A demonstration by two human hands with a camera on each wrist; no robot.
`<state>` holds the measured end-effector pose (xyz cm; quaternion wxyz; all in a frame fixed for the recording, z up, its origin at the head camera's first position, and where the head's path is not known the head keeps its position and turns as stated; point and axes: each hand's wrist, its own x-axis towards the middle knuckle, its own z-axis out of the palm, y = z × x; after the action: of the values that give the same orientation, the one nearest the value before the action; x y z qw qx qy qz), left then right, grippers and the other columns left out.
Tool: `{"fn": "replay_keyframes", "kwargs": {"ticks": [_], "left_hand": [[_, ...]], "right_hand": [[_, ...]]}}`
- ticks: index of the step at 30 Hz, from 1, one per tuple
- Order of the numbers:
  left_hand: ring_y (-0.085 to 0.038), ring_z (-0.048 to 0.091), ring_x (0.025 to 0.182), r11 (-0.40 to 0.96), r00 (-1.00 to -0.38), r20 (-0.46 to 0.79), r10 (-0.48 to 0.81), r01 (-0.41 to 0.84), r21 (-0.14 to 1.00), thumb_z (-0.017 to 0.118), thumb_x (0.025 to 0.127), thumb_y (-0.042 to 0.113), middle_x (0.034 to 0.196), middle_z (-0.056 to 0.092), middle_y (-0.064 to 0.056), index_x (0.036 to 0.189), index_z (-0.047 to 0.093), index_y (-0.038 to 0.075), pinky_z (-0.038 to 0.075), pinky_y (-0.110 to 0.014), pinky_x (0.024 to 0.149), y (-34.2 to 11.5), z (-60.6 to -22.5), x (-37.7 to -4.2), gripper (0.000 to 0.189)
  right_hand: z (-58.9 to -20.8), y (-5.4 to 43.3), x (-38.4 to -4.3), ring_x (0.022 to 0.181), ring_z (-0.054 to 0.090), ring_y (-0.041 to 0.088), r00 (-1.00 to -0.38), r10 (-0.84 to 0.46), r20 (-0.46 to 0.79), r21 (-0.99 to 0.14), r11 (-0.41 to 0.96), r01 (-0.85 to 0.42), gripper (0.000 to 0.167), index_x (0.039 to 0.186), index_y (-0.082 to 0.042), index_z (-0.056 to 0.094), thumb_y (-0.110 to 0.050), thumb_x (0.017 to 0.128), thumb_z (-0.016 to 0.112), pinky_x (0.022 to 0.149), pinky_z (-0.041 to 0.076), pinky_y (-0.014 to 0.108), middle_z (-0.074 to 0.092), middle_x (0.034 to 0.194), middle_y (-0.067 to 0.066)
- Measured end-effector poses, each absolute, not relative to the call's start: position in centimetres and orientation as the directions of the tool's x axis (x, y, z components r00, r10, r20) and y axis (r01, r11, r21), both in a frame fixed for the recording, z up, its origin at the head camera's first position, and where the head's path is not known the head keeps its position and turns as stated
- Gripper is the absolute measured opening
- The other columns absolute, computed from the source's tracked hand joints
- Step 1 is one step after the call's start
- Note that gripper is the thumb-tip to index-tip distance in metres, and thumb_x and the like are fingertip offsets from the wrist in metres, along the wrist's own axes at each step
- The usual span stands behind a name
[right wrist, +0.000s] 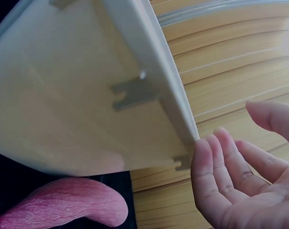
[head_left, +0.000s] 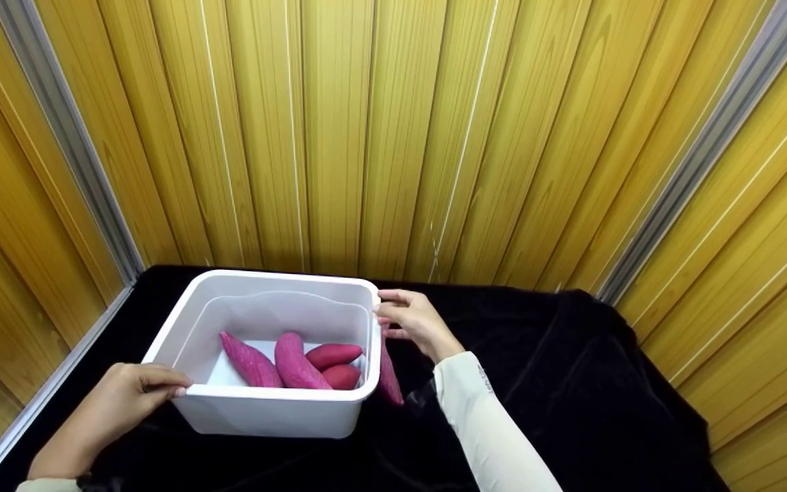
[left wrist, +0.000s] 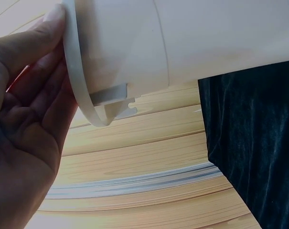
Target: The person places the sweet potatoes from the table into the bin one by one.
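Note:
A white plastic bin is in front of me on the left, with several purple-red sweet potatoes lying on its floor. My left hand pinches the rim at the near left corner between thumb and fingers. At the right rim is my right hand, its fingers loosely bent and fingertips at the edge; the right wrist view shows the thumb held away from the bin. One more sweet potato lies outside, close by the bin's right wall, partly hidden in the head view.
Black cloth covers the surface under and around the bin. Yellow wood-patterned panels stand behind and at both sides, with grey metal strips at the corners. Small brackets stick out beneath the bin's rim.

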<state>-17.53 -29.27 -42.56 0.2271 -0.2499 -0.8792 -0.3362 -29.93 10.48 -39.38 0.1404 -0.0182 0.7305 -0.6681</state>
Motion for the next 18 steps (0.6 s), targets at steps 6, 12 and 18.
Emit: {"fn": "replay_keyframes", "kwargs": {"ticks": [6, 12, 18], "left_hand": [[0.012, 0.057, 0.077, 0.643, -0.763, 0.578, 0.29, 0.603, 0.473, 0.08, 0.064, -0.009, 0.073, 0.073, -0.003, 0.077, 0.077, 0.011, 0.044, 0.001, 0.067, -29.3, -42.6, -17.6, 0.024], [0.012, 0.058, 0.078, 0.64, -0.769, 0.571, 0.286, 0.597, 0.483, 0.08, 0.064, -0.009, 0.074, 0.073, -0.004, 0.077, 0.077, 0.01, 0.045, 0.0, 0.067, -29.4, -42.7, -17.6, 0.023], [0.011, 0.057, 0.077, 0.639, -0.774, 0.567, 0.282, 0.593, 0.49, 0.08, 0.065, -0.009, 0.074, 0.073, -0.004, 0.077, 0.077, 0.011, 0.045, 0.0, 0.066, -29.4, -42.8, -17.5, 0.023]], "right_hand": [[-40.6, 11.3, -30.1, 0.087, 0.061, 0.019, -0.967, -0.155, -0.203, -0.976, 0.115, 0.186, 0.048, 0.131, -0.002, 0.055, -0.015, 0.086, 0.069, 0.075, 0.057, 0.032, 0.066, 0.105, 0.008], [-42.4, 12.1, -30.2, 0.092, 0.06, 0.024, -0.969, -0.129, -0.213, -0.975, 0.098, 0.201, 0.046, 0.13, 0.0, 0.055, -0.014, 0.088, 0.068, 0.078, 0.057, 0.035, 0.063, 0.113, 0.013], [-44.3, 12.8, -30.1, 0.098, 0.059, 0.026, -0.971, -0.117, -0.208, -0.976, 0.092, 0.198, 0.05, 0.132, 0.004, 0.052, -0.013, 0.088, 0.067, 0.086, 0.056, 0.042, 0.06, 0.122, 0.019]]}}
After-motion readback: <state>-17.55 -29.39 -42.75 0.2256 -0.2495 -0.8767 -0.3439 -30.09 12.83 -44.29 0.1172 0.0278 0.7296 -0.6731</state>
